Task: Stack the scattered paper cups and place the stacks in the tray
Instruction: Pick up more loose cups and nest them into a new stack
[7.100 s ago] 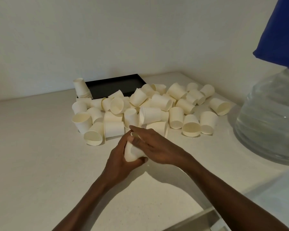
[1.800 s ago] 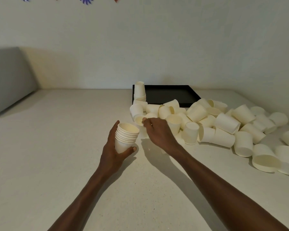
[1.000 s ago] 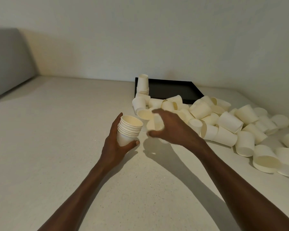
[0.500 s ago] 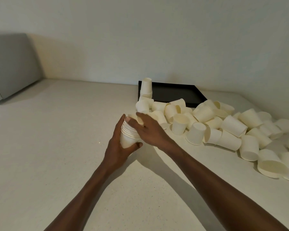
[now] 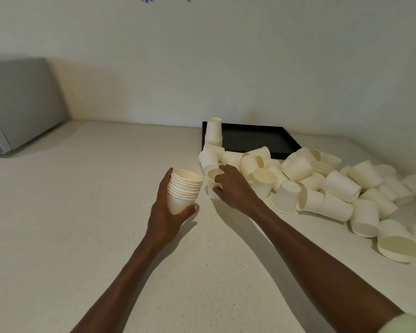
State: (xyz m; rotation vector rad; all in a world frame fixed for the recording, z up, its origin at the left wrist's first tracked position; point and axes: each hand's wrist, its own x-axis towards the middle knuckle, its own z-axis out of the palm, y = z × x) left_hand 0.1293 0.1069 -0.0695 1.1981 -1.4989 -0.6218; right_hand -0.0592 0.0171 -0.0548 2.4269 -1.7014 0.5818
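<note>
Pale speckled counter (image 5: pixel 82 212) against a plain wall, grey appliance (image 5: pixel 17 104) far left, black tray (image 5: pixel 257 140) at the back with one upside-down stack (image 5: pixel 213 132) at its left edge. Left hand (image 5: pixel 166 212) wraps a stack of nested cups (image 5: pixel 184 191), mouths up, just above the counter. Right hand (image 5: pixel 233 186) curls thumb and fingers round one loose cup (image 5: pixel 213 183) at the near edge of the scattered pile (image 5: pixel 322 186). To do it well, I'd say: lift that cup clear of its neighbours, turn it mouth up, line it over the stack, drop it in straight without crushing the rim.
</note>
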